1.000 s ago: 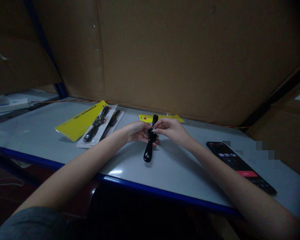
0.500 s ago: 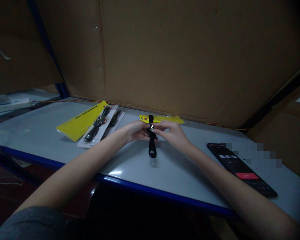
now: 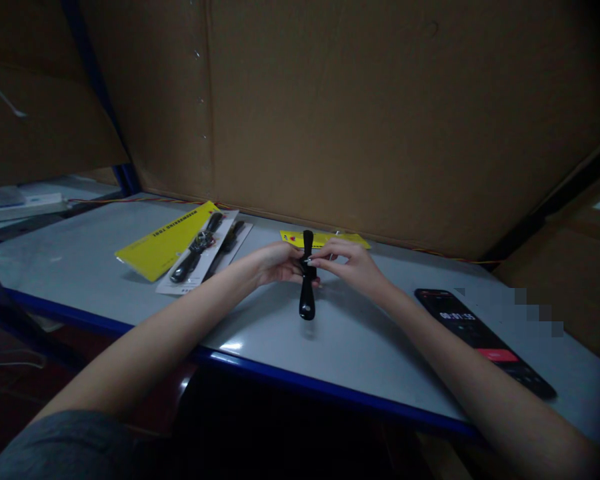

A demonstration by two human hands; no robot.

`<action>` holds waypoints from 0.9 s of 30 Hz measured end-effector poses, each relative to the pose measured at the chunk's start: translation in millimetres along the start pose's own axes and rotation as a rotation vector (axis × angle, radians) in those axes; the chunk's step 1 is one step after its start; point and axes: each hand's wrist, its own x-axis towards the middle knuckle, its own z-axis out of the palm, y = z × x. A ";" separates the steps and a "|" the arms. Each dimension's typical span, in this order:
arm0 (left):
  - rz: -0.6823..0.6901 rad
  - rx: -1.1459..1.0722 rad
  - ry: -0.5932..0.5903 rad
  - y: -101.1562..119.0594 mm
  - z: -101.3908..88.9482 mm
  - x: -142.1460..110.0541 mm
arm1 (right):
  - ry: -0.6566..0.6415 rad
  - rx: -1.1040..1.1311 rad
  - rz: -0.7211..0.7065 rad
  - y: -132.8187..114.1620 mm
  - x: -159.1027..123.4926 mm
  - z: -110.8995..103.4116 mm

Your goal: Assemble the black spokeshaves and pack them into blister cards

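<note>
A black two-handled spokeshave (image 3: 307, 300) is held above the table, one handle pointing at me and the other away. My left hand (image 3: 279, 262) is closed around its middle from the left, with fingertips showing beneath it. My right hand (image 3: 347, 263) reaches in from the right. Its thumb and forefinger pinch a small shiny metal part at the middle of the spokeshave. The part's exact shape is too small to make out.
On the left lie packaged spokeshaves (image 3: 197, 257) on white cards and a yellow card (image 3: 160, 241). Another yellow card (image 3: 353, 239) lies behind my hands. A phone (image 3: 453, 315) showing a timer rests at right. Cardboard (image 3: 330, 120) walls the back; the table has a blue edge (image 3: 280, 375).
The spokeshave and both hands have shifted very slightly right in view. My right fingertips have moved a little over its middle, still pinching. The phone's timer has advanced one second.
</note>
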 end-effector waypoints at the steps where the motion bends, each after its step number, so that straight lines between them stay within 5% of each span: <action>1: 0.002 0.007 0.006 -0.2 1.2 -0.5 | 0.027 -0.008 0.007 -1.8 -0.2 2.3; 12: 0.034 -0.054 0.096 -4.0 14.3 -1.6 | 0.207 0.188 0.196 -6.8 -2.7 20.6; 21: 0.047 -0.069 0.127 -1.3 12.2 -2.0 | -0.004 0.144 0.094 5.8 0.9 0.5; 27: 0.046 -0.075 0.060 -6.1 11.4 -0.6 | 0.050 -0.044 0.024 3.5 0.5 3.3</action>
